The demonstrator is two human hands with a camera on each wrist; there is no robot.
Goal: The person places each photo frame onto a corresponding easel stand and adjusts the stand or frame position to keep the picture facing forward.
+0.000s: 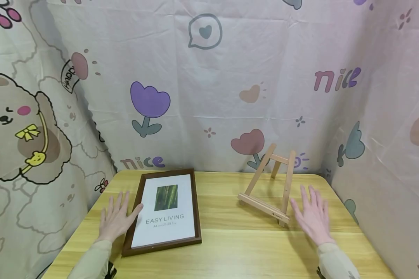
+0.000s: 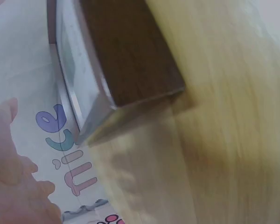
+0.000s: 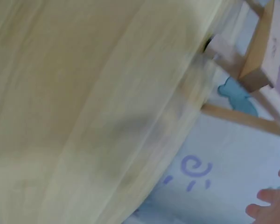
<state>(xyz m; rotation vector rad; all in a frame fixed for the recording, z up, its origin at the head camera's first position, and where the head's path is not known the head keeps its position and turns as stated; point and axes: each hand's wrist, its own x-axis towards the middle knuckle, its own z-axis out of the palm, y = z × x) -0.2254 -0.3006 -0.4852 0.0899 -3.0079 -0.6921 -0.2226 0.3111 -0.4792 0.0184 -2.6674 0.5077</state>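
Note:
A brown picture frame [image 1: 198, 217] lies face up on the left of the table, a white "EASY LIVING" sheet with a green picture in it. Beside its left edge is my left hand [image 1: 116, 219], fingers spread, thumb over the frame's side; whether it touches cannot be told. In the left wrist view, the frame's brown corner [image 2: 130, 51] stands apart from the hand [image 2: 18, 172]. A small wooden easel [image 1: 265, 207] stands on the right. My right hand [image 1: 313, 215] hovers just right of it with fingers spread, holding nothing. The right wrist view shows the easel's ledge [image 3: 261, 51] and some fingertips [image 3: 266, 196].
The light wooden table [image 1: 223, 255] reaches back to a printed curtain [image 1: 209, 77] with flowers and words. More of this cloth hangs at the left and right sides. Table surface lies between the frame and the easel.

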